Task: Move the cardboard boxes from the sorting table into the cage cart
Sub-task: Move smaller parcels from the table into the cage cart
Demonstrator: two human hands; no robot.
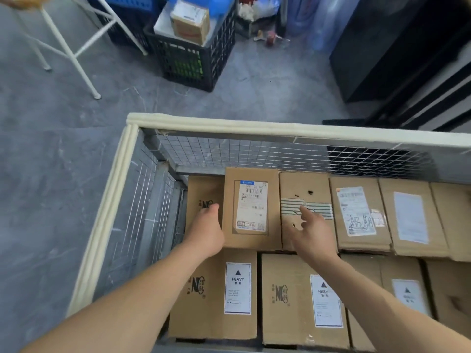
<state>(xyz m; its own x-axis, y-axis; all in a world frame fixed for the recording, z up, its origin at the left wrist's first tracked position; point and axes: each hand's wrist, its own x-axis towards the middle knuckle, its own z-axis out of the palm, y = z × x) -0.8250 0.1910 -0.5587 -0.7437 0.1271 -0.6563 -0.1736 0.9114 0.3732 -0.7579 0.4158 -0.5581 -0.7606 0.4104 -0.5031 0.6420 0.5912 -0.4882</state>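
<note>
I see the box (251, 207) in the cart (254, 123) among other boxes (356, 215), my left hand (206, 230) flat against its left side, fingers together, my right hand (313, 233) beside it, fingers spread.

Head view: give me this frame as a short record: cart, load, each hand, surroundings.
cart: cage cart, wire mesh walls, padded cream rim
load: cardboard boxes in two rows, some labelled HEAVY
left hand: fingers straight, against the left side of the shipping-label box in the far row
right hand: open, fingers spread, over the striped-tape box; contact unclear
surroundings: black crate on the grey floor beyond the cart
</note>
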